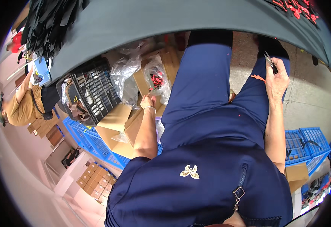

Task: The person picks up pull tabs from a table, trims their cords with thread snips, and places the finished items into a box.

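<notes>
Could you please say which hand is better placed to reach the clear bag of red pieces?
Left, probably: the left hand is near the clear bag; the right hand holds snips.

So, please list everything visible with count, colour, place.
Table: one, grey, top
Straps: many, black, table's left end
Pieces: many, red, table's right end
Snips: one, black-silver, right hand
Cord: one, red, beside right hand
Bags: several, transparent, left
Boxes: several, brown, both sides
Basket: one, black, left
Crates: several, blue, both sides
Co-workers: at least one, brown top, far left
Left hand: one, bare, near bags
Right hand: one, bare, holding snips
</notes>
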Available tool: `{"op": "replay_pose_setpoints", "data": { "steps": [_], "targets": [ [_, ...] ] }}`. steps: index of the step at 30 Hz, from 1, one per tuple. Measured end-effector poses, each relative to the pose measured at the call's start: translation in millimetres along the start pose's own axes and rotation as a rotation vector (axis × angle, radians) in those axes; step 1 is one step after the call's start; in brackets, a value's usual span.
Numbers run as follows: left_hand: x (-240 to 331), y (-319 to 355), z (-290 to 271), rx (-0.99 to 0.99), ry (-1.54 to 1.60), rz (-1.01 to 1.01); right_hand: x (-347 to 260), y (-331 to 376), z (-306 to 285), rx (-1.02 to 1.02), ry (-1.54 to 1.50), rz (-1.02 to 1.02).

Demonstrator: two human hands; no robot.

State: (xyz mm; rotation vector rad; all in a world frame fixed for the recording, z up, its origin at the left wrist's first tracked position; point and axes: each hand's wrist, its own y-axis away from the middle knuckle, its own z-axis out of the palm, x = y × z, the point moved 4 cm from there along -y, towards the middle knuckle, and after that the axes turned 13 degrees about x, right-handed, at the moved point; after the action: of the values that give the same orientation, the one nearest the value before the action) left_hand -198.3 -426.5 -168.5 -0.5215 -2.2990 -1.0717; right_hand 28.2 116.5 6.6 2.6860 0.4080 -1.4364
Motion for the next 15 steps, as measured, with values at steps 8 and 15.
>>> {"op": "replay_pose_setpoints", "data": {
  "steps": [8, 15],
  "targets": [
    [90.2, 140.4, 85.1, -0.332, -0.021, 0.682, 7.3, 2.0, -5.1, 0.075, -0.061, -0.014],
    [202.2, 397.7, 131.7, -0.805, 0.157, 1.81, 5.5, 2.5, -12.0, 0.108, -0.076, 0.064]
  ]
}}
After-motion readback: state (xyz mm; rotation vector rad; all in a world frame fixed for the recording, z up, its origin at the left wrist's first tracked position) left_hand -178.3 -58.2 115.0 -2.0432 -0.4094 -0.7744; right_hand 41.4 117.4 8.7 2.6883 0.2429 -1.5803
